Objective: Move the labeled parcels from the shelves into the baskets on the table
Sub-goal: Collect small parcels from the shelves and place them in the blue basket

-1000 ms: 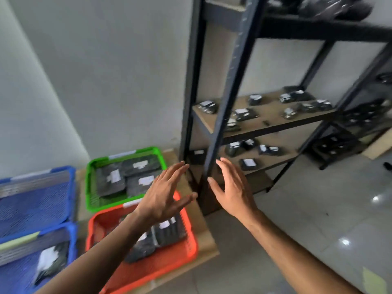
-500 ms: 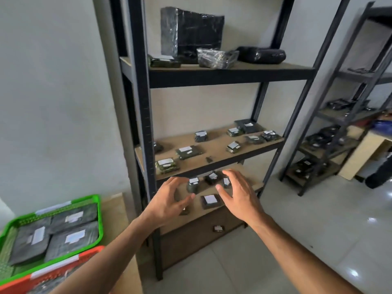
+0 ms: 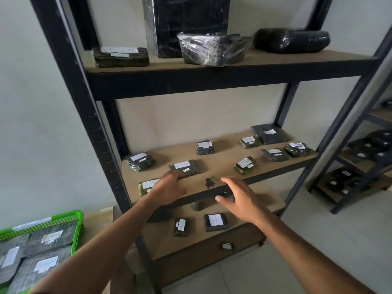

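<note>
Head view, facing black metal shelving [image 3: 70, 85] with brown boards.

Left hand [image 3: 167, 190]: fingers spread, palm down, empty. Fingertips at near edge of flat parcel [image 3: 185, 167] on middle shelf [image 3: 224, 164]; contact not resolvable. Wrist partly covering another labeled parcel [image 3: 146, 186] at front left corner of same shelf.

Right hand [image 3: 238, 200]: fingers spread, empty, hovering in front of middle shelf edge, apart from any parcel. Dark stain [image 3: 209, 182] on board between the two hands.

Middle shelf, further labeled parcels: wrapped one at left [image 3: 140, 160], small one near back [image 3: 204, 147], greenish one toward front right [image 3: 245, 165], cluster of four at right end, largest a dark flat pack [image 3: 269, 134] in back corner.

Lower shelf [image 3: 244, 236]: two labeled parcels, narrow one [image 3: 181, 227] and squarer one [image 3: 215, 222], side by side, apart. Small labeled parcel [image 3: 227, 246] below, near front face.

Top shelf [image 3: 212, 64]: flat labeled parcel at left [image 3: 121, 56], tall black wrapped block [image 3: 186, 22], clear-wrapped bundle [image 3: 212, 48], black roll [image 3: 291, 40].

Green basket [image 3: 78, 217] at lower left on counter [image 3: 99, 221], holding grey labeled mailers [image 3: 49, 236]. Second rack [image 3: 360, 162] at right, dark parcels on it, detail blurred.
</note>
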Tool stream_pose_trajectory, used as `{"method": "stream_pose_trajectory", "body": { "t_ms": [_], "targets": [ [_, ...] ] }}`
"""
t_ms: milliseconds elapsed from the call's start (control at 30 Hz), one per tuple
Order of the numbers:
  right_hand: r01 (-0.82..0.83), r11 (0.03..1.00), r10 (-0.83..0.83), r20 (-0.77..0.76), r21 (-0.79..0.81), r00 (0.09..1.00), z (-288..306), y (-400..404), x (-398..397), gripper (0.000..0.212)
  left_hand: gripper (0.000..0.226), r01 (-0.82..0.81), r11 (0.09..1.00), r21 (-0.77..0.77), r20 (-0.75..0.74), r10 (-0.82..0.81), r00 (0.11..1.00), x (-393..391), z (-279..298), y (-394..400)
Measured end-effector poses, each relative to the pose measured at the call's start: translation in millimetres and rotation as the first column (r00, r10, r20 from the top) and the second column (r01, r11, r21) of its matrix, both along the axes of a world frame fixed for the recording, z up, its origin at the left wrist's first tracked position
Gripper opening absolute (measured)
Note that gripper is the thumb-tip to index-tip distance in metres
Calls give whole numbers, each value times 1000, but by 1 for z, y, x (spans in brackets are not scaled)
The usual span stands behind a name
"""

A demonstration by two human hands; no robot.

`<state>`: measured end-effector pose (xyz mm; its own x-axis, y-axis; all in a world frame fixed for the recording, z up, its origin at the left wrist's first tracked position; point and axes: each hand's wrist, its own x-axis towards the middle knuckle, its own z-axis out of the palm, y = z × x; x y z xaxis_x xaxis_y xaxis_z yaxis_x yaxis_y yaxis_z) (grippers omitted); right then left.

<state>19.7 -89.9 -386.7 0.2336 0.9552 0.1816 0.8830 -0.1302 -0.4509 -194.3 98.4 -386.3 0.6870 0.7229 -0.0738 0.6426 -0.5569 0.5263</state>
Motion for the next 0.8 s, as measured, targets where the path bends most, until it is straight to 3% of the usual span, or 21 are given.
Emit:
{"method": "stream_pose_trajectory", "body": {
  "t_ms": [200, 433, 567, 667, 800],
  "targets": [
    [-179, 971, 202, 146, -161, 968, -34, 64, 46, 70, 93, -105, 994, 32, -152, 109, 982, 38, -10, 48],
    [-283, 930, 358, 405, -234, 842, -67, 118, 82, 80, 114, -147, 989, 0, -344, 138, 929, 56, -28, 82],
    [-292, 937, 348, 416, -193, 840, -80, 124, 89, 85, 104, -177, 984, 35, -327, 179, 928, 66, -27, 87],
    [-300, 937, 347, 415, -177, 841, -85, 126, 90, 87, 104, -160, 976, 149, -275, 196, 941, 65, -28, 82],
    [-316, 939, 342, 433, -134, 834, -89, 125, 92, 87, 106, -157, 955, 250, -109, 189, 976, 60, -32, 60]
  ]
}}
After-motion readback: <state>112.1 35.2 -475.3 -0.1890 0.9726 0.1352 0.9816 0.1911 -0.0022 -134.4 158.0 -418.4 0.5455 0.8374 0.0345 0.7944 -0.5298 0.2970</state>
